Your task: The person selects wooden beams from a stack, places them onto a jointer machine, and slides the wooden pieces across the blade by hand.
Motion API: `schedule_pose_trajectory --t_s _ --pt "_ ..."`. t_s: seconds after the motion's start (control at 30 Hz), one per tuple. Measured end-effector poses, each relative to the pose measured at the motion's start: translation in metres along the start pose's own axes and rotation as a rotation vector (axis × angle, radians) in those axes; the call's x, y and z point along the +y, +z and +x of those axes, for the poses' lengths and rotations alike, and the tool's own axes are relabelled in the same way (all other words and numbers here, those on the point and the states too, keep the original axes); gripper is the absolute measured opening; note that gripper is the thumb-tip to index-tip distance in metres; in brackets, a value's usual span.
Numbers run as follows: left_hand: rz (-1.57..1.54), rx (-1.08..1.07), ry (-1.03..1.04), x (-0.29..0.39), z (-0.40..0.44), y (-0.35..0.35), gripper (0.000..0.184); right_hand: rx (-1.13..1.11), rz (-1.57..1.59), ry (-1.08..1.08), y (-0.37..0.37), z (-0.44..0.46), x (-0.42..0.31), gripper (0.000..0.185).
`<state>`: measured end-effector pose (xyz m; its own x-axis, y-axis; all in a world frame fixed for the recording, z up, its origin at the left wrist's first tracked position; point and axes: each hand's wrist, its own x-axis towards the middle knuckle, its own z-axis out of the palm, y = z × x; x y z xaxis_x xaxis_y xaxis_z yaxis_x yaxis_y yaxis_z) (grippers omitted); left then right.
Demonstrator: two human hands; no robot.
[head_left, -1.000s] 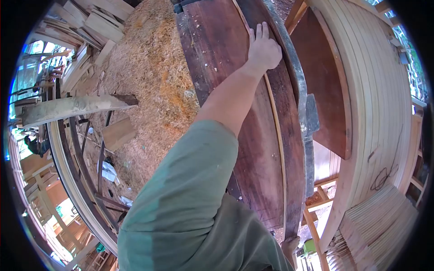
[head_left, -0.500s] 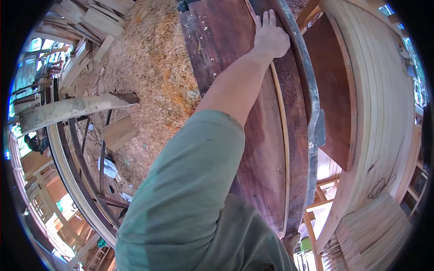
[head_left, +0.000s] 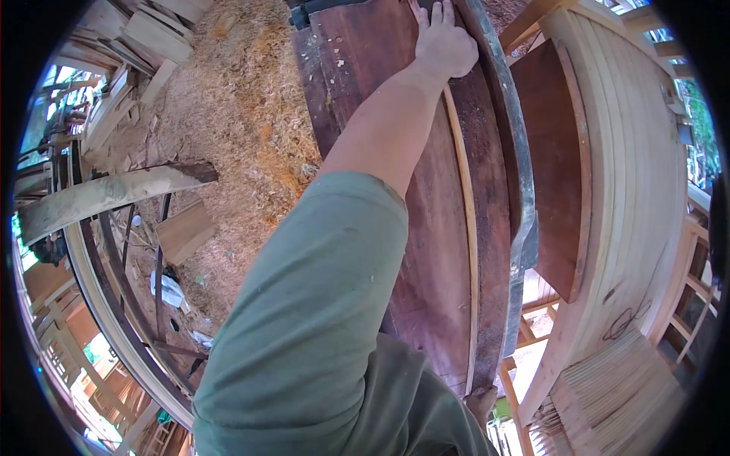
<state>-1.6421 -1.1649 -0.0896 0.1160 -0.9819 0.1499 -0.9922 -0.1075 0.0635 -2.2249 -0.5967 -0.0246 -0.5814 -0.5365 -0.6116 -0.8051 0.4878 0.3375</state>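
Left hand (head_left: 446, 47) stretched forward, fingers parted over wooden strip (head_left: 466, 190); right hand (head_left: 480, 402), grip unclear.

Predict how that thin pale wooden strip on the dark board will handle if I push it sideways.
The thin pale wooden strip would probably flex, being long and slender. It's likely light, given its narrow width against the broad dark board. It might slide out of line away from the left hand, which lies across it; I can't make out any fastenings.
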Motion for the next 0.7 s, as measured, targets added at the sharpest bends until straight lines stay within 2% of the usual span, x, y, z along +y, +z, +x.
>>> schedule_pose_trajectory --t_s 0.07,0.3,0.37,0.4,0.47,0.5,0.53,0.6,0.63,0.67,0.7 --pt "-0.151 0.048 -0.046 -0.010 0.018 0.026 0.047 0.008 -0.018 -0.016 -0.001 0.006 -0.006 0.082" --pt "-0.192 0.050 -0.045 -0.027 0.037 0.021 0.048 0.003 -0.002 -0.024 -0.002 0.013 -0.023 0.086" --pt "-0.185 0.089 -0.058 -0.029 0.043 0.030 0.047 -0.035 0.048 -0.062 -0.014 0.006 -0.033 0.069" --pt "-0.189 0.090 -0.050 -0.029 0.043 0.026 0.047 -0.034 0.055 -0.054 -0.009 0.008 -0.032 0.069" --pt "-0.167 0.013 -0.028 -0.033 0.043 0.009 0.047 0.022 0.044 -0.021 0.000 0.013 -0.033 0.047" --pt "-0.202 0.056 -0.027 -0.036 0.046 0.017 0.048 -0.010 0.042 -0.036 -0.012 0.005 -0.045 0.035" --pt "-0.201 0.062 -0.018 -0.039 0.049 0.022 0.048 -0.007 0.052 -0.034 -0.007 0.005 -0.045 0.035" --pt "-0.255 0.123 -0.033 -0.042 0.055 0.029 0.048 0.053 0.085 -0.102 -0.006 0.008 -0.045 0.043" --pt "-0.261 0.132 -0.027 -0.044 0.059 0.033 0.048 0.045 0.100 -0.090 -0.006 0.009 -0.045 0.065" --pt "-0.254 0.096 -0.066 -0.045 0.063 0.038 0.050 0.052 0.107 -0.084 -0.009 0.013 -0.047 0.065" --pt "-0.247 0.062 -0.102 -0.047 0.068 0.039 0.052 0.054 0.087 -0.037 -0.010 0.017 -0.047 0.088"
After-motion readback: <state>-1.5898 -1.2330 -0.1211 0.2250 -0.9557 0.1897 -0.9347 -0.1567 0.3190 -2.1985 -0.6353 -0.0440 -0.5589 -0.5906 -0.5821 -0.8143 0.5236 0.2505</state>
